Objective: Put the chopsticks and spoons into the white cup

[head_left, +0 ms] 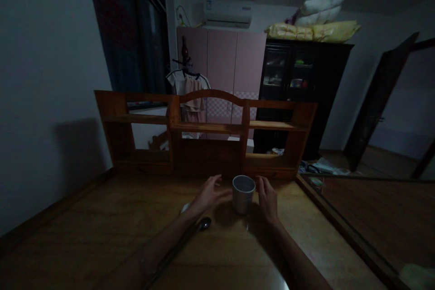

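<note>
A grey metal cup point(242, 200) stands upright on the wooden tabletop point(102, 231), its mouth facing up. My left hand point(208, 195) is just to the left of the cup, fingers apart and pointing toward it. On the cup's right side, my right hand point(267, 197) has its fingers bent near the rim; whether they touch the metal I cannot tell. A dark spoon point(205, 223) lies in front of the cup, its handle running partly beneath my left forearm. Behind my left wrist a small white object point(185, 208) shows, mostly hidden.
A wooden shelf unit point(209, 128) with open compartments runs along the table's far edge. A raised wooden edge point(335, 217) borders the right side, and a white wall point(57, 99) closes the left. Beyond stand a pink wardrobe point(221, 63) and a black cabinet point(319, 77).
</note>
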`<state>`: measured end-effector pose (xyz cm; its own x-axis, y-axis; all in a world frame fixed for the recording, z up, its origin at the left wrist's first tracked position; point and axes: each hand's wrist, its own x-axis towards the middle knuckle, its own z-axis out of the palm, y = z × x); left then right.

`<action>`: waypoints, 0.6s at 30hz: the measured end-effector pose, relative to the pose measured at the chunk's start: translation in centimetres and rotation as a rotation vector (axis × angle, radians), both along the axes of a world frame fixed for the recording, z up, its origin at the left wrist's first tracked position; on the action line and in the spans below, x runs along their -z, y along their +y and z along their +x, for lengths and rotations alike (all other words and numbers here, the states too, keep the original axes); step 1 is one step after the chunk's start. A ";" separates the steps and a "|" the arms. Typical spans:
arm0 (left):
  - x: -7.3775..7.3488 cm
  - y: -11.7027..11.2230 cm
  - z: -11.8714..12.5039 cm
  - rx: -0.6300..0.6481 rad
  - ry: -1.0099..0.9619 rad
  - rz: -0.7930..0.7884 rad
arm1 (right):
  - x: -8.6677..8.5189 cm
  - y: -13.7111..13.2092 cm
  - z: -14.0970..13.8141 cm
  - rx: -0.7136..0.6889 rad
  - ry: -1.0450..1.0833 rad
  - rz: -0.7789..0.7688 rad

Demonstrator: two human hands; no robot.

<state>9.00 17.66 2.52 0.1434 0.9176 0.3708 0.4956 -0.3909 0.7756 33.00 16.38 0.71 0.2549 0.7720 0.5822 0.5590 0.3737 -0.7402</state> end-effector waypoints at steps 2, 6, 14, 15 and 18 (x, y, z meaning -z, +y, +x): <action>-1.0 0.6 -3.7 -0.065 0.014 0.016 | 0.1 0.1 0.0 0.014 -0.003 -0.001; -1.1 1.5 -11.0 -0.292 0.011 0.044 | 0.6 0.1 -0.2 0.036 -0.008 0.001; 3.7 3.4 -16.1 -0.546 -0.027 0.034 | -4.8 -2.0 -1.7 0.149 -0.125 0.235; 4.0 3.7 -16.1 -0.541 -0.028 0.025 | -6.8 -3.5 -2.4 0.178 -0.183 0.368; 4.5 4.1 -16.2 -0.501 -0.017 0.008 | -11.9 -10.2 -4.4 0.259 -0.175 0.573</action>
